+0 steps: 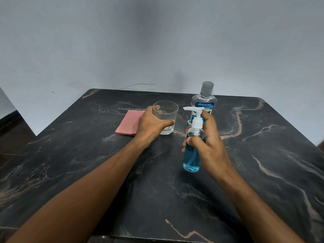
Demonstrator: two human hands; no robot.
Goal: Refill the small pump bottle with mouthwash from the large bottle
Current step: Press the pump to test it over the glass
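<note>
The small clear pump bottle [191, 160] holds blue liquid and carries a white pump head pointing left. My right hand [206, 146] is wrapped around its upper body, holding it upright just above or on the table. Behind it stands the large mouthwash bottle [204, 100], clear with a grey cap on and a blue label; its lower part is hidden by the pump and my fingers. My left hand [150, 125] grips a clear drinking glass [167, 118] standing on the table to the left of both bottles.
A folded pink cloth [128, 124] lies flat on the dark marble table [263, 155], just left of the glass and partly under my left hand. A pale wall rises right behind the table's far edge. A thin wire runs along that wall.
</note>
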